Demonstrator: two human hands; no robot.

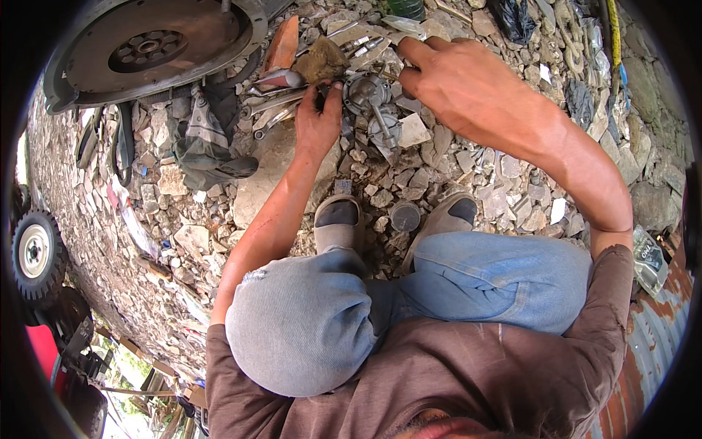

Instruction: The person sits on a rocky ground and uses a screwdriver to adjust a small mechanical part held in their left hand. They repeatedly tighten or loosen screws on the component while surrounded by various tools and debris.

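Observation:
A round grey metal part (367, 92) with a stem lies on the stones ahead of me, and a second round metal piece (385, 132) sits just nearer. At its left side is my left hand (319, 117), its blackened fingers and thumb curled close together. Whatever is between those fingertips is hidden. My right hand (457, 84) reaches in from the right with fingers bent inward. A thin rod-like thing (387, 74) shows by its fingertips; I cannot make out its kind. Beside the left hand lie wrenches (276, 121), and a brown stone (322, 60) stands just beyond.
A large flywheel in its housing (150, 45) fills the far left. Spark plugs (367, 47) and an orange wedge-shaped piece (282, 44) lie beyond my hands. A dark cloth (208, 150) lies left. A round can (404, 216) stands between my shoes. Loose stones cover the ground.

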